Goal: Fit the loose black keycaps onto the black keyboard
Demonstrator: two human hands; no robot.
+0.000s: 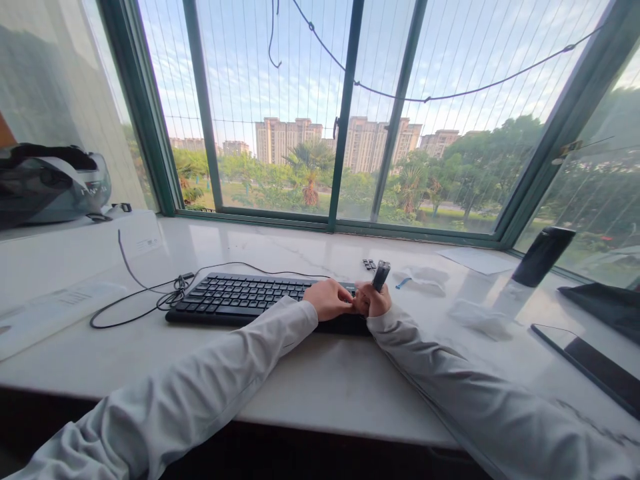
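A black keyboard [240, 293] lies on the white counter with its cord at the left. My left hand [327, 299] is over its right part, thumb and fingers pinched together against my other hand; what they hold, if anything, is too small to make out. My right hand [373, 301] is closed around a short dark stick-like tool [381, 275], whose upper end points up out of the fist. Its lower end is hidden by the fingers. Several small black keycaps [369, 264] rest on the counter just behind the right hand.
Crumpled clear plastic [425, 279] and a small blue strip [403, 283] lie right of the keyboard. A black cylinder [544, 257] and a dark phone-like slab [590, 360] are farther right. At left are a looped cable [173, 293] and a white box [135, 233] with a visor headset [55, 183].
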